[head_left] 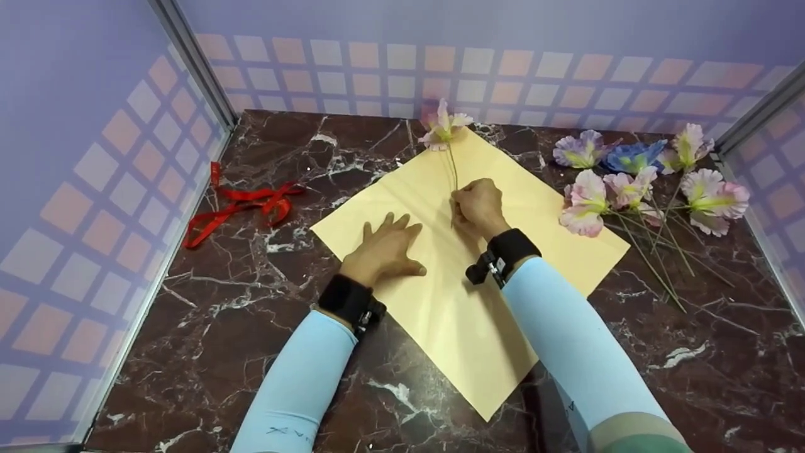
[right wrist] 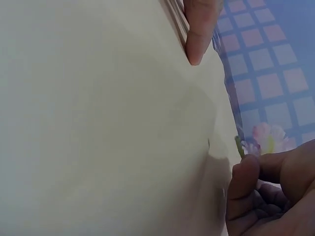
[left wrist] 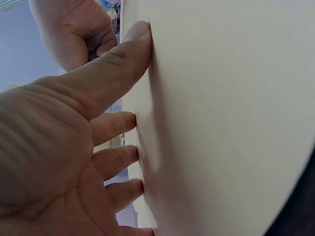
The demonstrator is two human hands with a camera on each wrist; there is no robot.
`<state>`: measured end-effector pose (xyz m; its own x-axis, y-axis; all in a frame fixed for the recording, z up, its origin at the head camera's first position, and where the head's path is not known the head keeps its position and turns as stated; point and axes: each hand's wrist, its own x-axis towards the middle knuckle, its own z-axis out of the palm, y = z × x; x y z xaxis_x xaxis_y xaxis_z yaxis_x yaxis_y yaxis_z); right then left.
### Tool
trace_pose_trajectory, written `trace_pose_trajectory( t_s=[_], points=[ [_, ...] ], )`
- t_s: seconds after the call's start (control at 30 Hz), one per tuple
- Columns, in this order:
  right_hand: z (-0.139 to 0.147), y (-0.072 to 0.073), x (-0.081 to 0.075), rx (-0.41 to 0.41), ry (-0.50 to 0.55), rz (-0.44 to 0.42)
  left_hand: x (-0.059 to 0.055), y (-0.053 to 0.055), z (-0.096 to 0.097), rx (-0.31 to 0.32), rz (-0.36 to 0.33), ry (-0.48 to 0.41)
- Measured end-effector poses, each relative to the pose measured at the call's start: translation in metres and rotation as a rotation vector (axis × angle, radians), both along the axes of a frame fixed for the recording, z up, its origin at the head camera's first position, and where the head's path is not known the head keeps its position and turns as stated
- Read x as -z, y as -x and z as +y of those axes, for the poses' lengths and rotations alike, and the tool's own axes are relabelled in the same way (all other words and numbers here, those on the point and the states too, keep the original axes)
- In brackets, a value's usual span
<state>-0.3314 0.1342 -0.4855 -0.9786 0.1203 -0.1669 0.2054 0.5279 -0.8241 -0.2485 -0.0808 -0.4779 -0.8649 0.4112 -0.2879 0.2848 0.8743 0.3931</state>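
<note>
A square sheet of pale yellow paper (head_left: 453,333) lies with one corner toward me on the marble-patterned table. My right hand (head_left: 479,204) pinches the thin stem (head_left: 454,168) of a pink artificial flower (head_left: 444,128) over the paper. The bloom reaches the paper's far corner, and the stem's lower end shows just below the fingers. In the right wrist view, thumb and fingers of this right hand (right wrist: 275,191) meet at the stem. My left hand (head_left: 385,248) rests on the paper's left part with fingers spread; the left wrist view shows its fingertips (left wrist: 129,119) touching the sheet.
A loosely looped red ribbon (head_left: 242,207) lies on the table at the left. To the right, several artificial flowers, pink ones (head_left: 585,201) and a blue one (head_left: 635,156), lie with stems crossing, some over the paper's right corner. Tiled-pattern panels (head_left: 402,69) enclose the back and sides.
</note>
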Motion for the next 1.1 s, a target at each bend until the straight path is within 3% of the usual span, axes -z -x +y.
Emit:
trace_pose_trajectory(
  t_s=[0.13,0.37,0.63,1.1],
  points=[
    [-0.002,-0.001,0.002,-0.037,-0.063,0.006,0.000,0.000,-0.001,-0.005,0.004,-0.005],
    [-0.002,-0.008,0.004,-0.084,-0.249,0.120,0.000,-0.001,-0.001,-0.002,0.006,-0.008],
    [-0.012,-0.021,0.007,-0.167,-0.409,0.151,0.001,-0.001,-0.002,0.002,0.009,-0.012],
    [-0.021,-0.015,0.010,-0.221,-0.380,0.190,0.000,-0.001,-0.002,0.001,0.016,-0.021]
  ],
)
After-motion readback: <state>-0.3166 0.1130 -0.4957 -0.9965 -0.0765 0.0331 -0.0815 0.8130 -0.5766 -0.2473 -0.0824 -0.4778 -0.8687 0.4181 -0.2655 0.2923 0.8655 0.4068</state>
